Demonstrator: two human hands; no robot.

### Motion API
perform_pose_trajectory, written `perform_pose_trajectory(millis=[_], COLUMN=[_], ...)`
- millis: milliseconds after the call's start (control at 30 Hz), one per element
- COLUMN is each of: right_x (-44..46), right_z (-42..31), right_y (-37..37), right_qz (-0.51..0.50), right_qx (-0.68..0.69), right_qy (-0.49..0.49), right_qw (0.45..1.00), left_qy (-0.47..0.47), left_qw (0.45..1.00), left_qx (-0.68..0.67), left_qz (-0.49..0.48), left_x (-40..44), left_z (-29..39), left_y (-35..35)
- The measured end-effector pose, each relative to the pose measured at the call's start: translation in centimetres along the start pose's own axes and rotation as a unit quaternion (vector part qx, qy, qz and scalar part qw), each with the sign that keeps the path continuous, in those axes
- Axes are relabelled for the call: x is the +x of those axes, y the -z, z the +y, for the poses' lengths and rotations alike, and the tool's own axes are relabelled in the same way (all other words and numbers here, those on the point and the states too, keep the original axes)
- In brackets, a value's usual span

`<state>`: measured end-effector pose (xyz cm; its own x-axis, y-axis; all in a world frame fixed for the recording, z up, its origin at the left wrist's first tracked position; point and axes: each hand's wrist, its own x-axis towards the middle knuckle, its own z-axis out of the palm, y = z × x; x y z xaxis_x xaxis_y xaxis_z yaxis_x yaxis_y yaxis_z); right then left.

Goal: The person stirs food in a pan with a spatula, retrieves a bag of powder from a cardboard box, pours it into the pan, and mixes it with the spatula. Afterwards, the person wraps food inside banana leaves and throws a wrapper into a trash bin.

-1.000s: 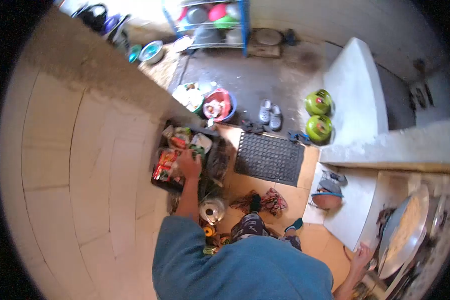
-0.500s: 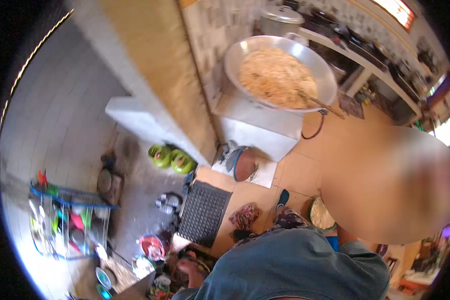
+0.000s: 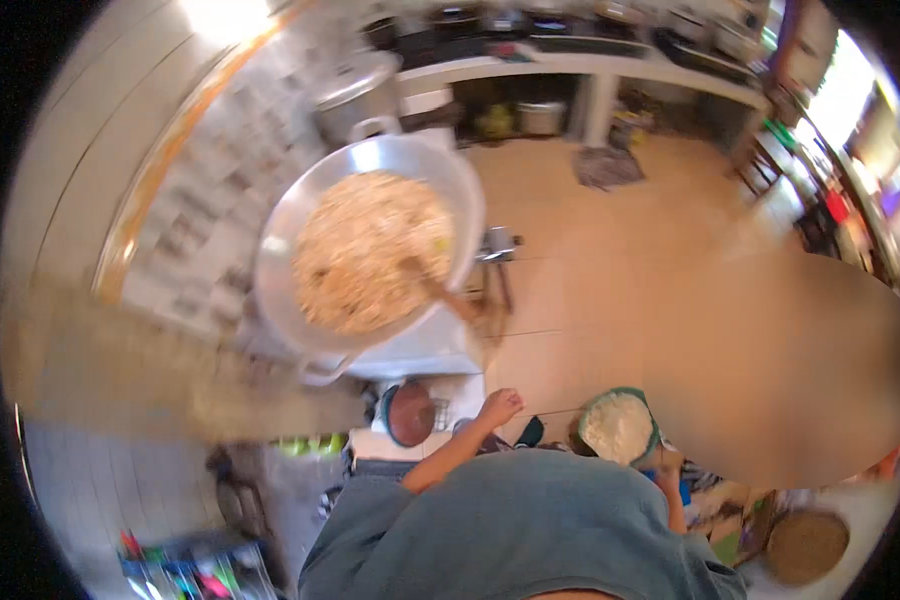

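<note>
My left hand (image 3: pixel 501 406) is raised in front of my body, its fingers curled together; whether anything is in them cannot be made out. It is right of a brown round-bottomed vessel (image 3: pixel 409 414) and below a big metal wok (image 3: pixel 270 262). Pale, shredded-looking food (image 3: pixel 365 250) fills the wok, with a wooden utensil (image 3: pixel 450 297) leaning in it. My right hand (image 3: pixel 669 482) is low at my right side, blurred, close to something blue. Just above it sits a green-rimmed basin (image 3: pixel 651 428) holding a whitish, crumbly mass (image 3: pixel 617 427).
A lidded metal pot (image 3: pixel 354 90) stands behind the wok. Along the back runs a counter (image 3: pixel 530 66) with pots. A dark cloth (image 3: pixel 608 167) lies on the tiled floor (image 3: pixel 560 260). A round brown tray (image 3: pixel 808 546) is at lower right. A blurred patch hides the right side.
The view has swung right, from the bags and doorway to the wok and basin. My left hand has left the bagged packets and come up in front of me; my right hand is now beside the basin.
</note>
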<state>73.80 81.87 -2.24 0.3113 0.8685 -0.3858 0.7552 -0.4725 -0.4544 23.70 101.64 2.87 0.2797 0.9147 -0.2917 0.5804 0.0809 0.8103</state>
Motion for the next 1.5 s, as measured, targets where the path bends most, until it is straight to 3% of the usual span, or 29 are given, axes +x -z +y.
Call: perform_pose_trajectory(millis=[33, 67, 133, 167, 200, 233, 267, 300, 333, 367, 433, 467, 500, 533, 600, 700, 733, 767, 800, 900, 933, 967, 1000, 1033, 1100, 1233, 1400, 1433, 1500], right_x=[-0.1, 4.0, 6.6, 7.8, 9.3, 10.9, 11.5, 12.4, 14.7, 20.4, 26.3, 25.0, 24.5, 25.6, 28.7, 33.7, 31.0, 28.2, 25.6, 19.9, 18.5, 17.1, 16.6, 16.1, 17.9, 22.1, 28.6, 27.4, 28.3], right_z=[-6.1, -4.1, -14.1, -19.3, -22.4, -25.7, -29.1, -31.6, -31.9, -33.9, -32.4, -30.4, -28.0, -26.3, -20.5, -5.6, -3.1, -0.6, 0.5, 2.3, 5.4, 7.5, 6.2, 3.4, 2.7, 5.0, 25.4, 28.8, 36.1], right_y=[2.9, 0.9, 5.0, 8.6, 11.3, 13.0, 17.3, 19.6, 20.5, 18.1, 18.5, 20.8, 23.4, 24.4, 25.9, 15.9, 15.1, 14.5, 12.9, 8.8, 1.1, -6.9, -6.5, -2.0, -9.7, -1.8, 7.3, 16.1, 24.2], right_qz=[0.026, 0.024, 0.196, 0.203, 0.195, 0.290, 0.309, 0.316, 0.379, 0.470, 0.497, 0.484, 0.439, 0.431, 0.414, 0.396, 0.287, 0.135, 0.212, 0.465, 0.500, 0.364, 0.341, 0.272, 0.361, 0.146, 0.216, 0.168, 0.391], right_qx=[0.123, 0.112, 0.116, 0.220, 0.097, 0.157, 0.046, 0.175, 0.171, 0.058, -0.022, 0.002, 0.030, 0.061, 0.111, 0.191, 0.203, 0.190, 0.253, 0.407, 0.447, 0.249, 0.339, 0.339, 0.316, 0.442, 0.268, 0.330, 0.363], right_qy=[-0.013, -0.029, 0.028, 0.094, 0.171, 0.190, 0.294, 0.218, 0.275, -0.072, -0.171, 0.086, 0.340, 0.265, 0.118, -0.177, -0.346, -0.490, -0.574, -0.611, -0.588, -0.653, -0.755, -0.793, -0.785, -0.729, -0.631, -0.644, -0.629], right_qw=[0.992, 0.993, 0.973, 0.949, 0.961, 0.925, 0.903, 0.907, 0.867, 0.878, 0.850, 0.871, 0.831, 0.860, 0.896, 0.881, 0.870, 0.840, 0.750, 0.495, 0.453, 0.616, 0.447, 0.426, 0.392, 0.502, 0.695, 0.670, 0.565], left_qy=[-0.039, -0.076, -0.100, -0.090, -0.051, 0.001, -0.102, -0.199, -0.048, 0.124, 0.179, 0.202, 0.158, 0.107, 0.093, 0.235, 0.263, 0.290, 0.310, 0.345, 0.353, 0.360, 0.366, 0.369, 0.376, 0.336, 0.279, 0.272, 0.253], left_qw=[0.998, 0.992, 0.978, 0.971, 0.952, 0.923, 0.895, 0.849, 0.780, 0.686, 0.542, 0.466, 0.545, 0.612, 0.649, 0.570, 0.572, 0.575, 0.576, 0.644, 0.652, 0.661, 0.670, 0.665, 0.656, 0.714, 0.713, 0.733, 0.768], left_qx=[-0.010, -0.018, -0.041, -0.055, -0.148, -0.229, -0.234, -0.247, -0.377, -0.475, -0.492, -0.499, -0.428, -0.352, -0.275, -0.290, -0.307, -0.322, -0.339, -0.309, -0.283, -0.256, -0.231, -0.213, -0.182, -0.139, -0.165, -0.160, -0.146], left_qz=[-0.047, -0.096, -0.177, -0.215, -0.262, -0.308, -0.367, -0.422, -0.497, -0.537, -0.657, -0.702, -0.704, -0.700, -0.703, -0.731, -0.714, -0.694, -0.676, -0.608, -0.609, -0.606, -0.603, -0.614, -0.629, -0.598, -0.621, -0.603, -0.570], left_x=[4.0, 7.8, 14.4, 17.3, 20.2, 23.1, 24.8, 25.9, 27.4, 28.9, 31.7, 32.6, 34.5, 37.0, 41.1, 46.5, 48.5, 51.2, 53.3, 58.6, 58.8, 58.6, 58.6, 58.7, 59.1, 63.2, 67.2, 67.5, 68.2], left_z=[2.6, 4.9, 10.0, 13.3, 15.4, 17.6, 20.7, 25.1, 29.6, 33.6, 38.3, 39.0, 40.1, 40.6, 45.6, 51.6, 52.5, 53.2, 54.1, 55.5, 56.8, 58.4, 60.0, 61.6, 64.3, 70.7, 80.1, 81.9, 85.8], left_y=[-1.5, -3.1, -5.7, -7.6, -9.8, -12.1, -12.9, -13.1, -14.5, -16.1, -17.0, -16.6, -17.6, -18.2, -19.3, -21.1, -22.6, -24.8, -27.6, -35.9, -38.1, -40.4, -42.8, -45.7, -50.1, -59.4, -69.3, -71.2, -75.6])
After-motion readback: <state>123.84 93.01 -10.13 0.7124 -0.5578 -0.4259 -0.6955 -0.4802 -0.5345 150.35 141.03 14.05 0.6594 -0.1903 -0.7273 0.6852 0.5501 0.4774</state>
